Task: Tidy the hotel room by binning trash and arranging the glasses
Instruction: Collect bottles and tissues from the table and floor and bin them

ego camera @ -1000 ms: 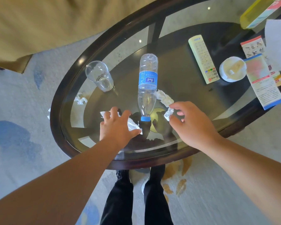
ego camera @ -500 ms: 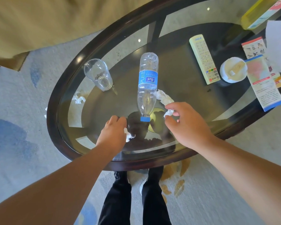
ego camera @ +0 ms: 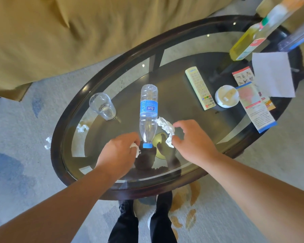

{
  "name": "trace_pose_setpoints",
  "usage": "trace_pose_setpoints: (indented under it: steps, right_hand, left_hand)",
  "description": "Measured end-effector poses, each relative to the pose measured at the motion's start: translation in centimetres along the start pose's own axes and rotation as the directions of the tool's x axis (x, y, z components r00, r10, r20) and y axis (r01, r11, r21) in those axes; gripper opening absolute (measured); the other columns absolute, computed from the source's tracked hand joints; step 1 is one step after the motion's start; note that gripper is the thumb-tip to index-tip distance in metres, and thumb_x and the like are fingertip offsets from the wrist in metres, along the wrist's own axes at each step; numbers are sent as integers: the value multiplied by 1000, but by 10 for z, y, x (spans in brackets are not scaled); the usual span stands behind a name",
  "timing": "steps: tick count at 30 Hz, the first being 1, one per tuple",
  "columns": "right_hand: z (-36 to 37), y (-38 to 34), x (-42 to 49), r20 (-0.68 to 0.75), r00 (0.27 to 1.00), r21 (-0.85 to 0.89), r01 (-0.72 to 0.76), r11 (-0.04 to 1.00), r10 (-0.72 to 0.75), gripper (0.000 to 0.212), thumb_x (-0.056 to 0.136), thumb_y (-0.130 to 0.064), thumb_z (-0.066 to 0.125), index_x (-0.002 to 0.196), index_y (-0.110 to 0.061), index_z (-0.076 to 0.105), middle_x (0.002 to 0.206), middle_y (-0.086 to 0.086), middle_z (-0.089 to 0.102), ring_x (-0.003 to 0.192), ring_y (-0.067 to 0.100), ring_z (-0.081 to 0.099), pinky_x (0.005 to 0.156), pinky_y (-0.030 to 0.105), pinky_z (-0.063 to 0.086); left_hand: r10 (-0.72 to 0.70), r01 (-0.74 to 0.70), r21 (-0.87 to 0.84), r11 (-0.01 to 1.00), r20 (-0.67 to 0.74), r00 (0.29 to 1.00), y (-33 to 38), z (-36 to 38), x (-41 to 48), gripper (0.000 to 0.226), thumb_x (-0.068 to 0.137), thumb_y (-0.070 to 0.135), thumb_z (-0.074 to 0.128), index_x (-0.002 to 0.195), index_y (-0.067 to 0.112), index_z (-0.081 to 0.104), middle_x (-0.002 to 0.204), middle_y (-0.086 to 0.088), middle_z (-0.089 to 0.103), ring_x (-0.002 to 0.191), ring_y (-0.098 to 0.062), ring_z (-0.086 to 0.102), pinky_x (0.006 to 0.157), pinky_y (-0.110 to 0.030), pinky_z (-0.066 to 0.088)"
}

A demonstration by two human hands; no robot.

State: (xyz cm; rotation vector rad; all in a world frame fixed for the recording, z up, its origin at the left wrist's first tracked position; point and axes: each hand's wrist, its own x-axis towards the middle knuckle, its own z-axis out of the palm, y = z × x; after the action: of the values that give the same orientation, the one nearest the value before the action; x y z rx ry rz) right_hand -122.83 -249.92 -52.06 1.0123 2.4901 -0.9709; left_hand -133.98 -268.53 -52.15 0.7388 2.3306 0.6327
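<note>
Since a second ago the left hand has balled its crumpled white tissue into a clenched grip on the oval glass worktop. Right hand pinches another white tissue wad; between both grips lies the clear plastic bottle, the empty glass tumbler beyond the left.

Bright daylight, ceiling-light glints on the glass tabletop, fisheye stretch and blur at edges.

A remote control lies beside leaflets on the glass table.
</note>
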Motion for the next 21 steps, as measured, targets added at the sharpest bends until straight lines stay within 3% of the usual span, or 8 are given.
trace_pose_setpoints:
  steps: [3, 8, 11, 15, 18, 21]
  right_hand:
    - [7, 3, 8, 27, 1000, -52, 1, 999, 1, 45, 89, -30, 57, 133, -28, 47, 135, -4, 41, 104, 19, 57, 87, 35, 48]
    - [24, 13, 27, 71, 995, -146, 86, 986, -76, 63, 84, -26, 62, 140, -30, 35, 140, -2, 34, 111, 22, 52, 84, 32, 47]
    - [33, 19, 44, 100, 990, -228, 121, 966, -101, 80, 82, -22, 65, 148, -33, 21, 152, -2, 21, 124, 28, 43, 90, 32, 42]
    - [44, 27, 62, 168, 982, -338, 144, 930, -91, 91, 84, -18, 65, 150, -38, 7, 157, -6, 8, 129, 30, 36, 93, 37, 46]
    - [51, 30, 70, 193, 976, -377, 166, 911, -98, 86, 85, -17, 62, 150, -38, 11, 154, -7, 14, 124, 29, 38, 90, 39, 48]
    - [55, 32, 73, 171, 977, -361, 180, 915, -125, 76, 83, -12, 61, 147, -33, 26, 137, -4, 33, 107, 28, 45, 82, 39, 49]
  left_hand:
    - [40, -40, -19, 999, -10, 999, 7, 1, 6, 14, 83, 10, 47, 74, 21, 49, 72, 5, 51, 66, -20, 51, 58, -31, 43]
    - [52, -52, -1, 999, -32, 998, 6, 9, 14, 22, 83, 37, 61, 83, 28, 41, 80, 13, 45, 68, -10, 49, 60, -28, 39]
    - [82, -80, 19, 997, -63, 995, 2, 14, 20, 27, 81, 52, 56, 79, 31, 39, 78, 15, 44, 66, -4, 47, 60, -27, 38]
    - [95, -96, 0, 995, -70, 993, -8, 21, 27, 26, 84, 53, 47, 79, 27, 42, 77, 11, 46, 65, -6, 47, 58, -27, 34]
    - [97, -98, -11, 995, -56, 994, -14, 24, 29, 27, 84, 53, 43, 80, 26, 43, 77, 10, 47, 65, -8, 48, 56, -27, 33]
    - [98, -99, -10, 995, -51, 994, -17, 25, 30, 23, 87, 48, 43, 79, 26, 44, 77, 9, 47, 66, -11, 49, 56, -28, 34]
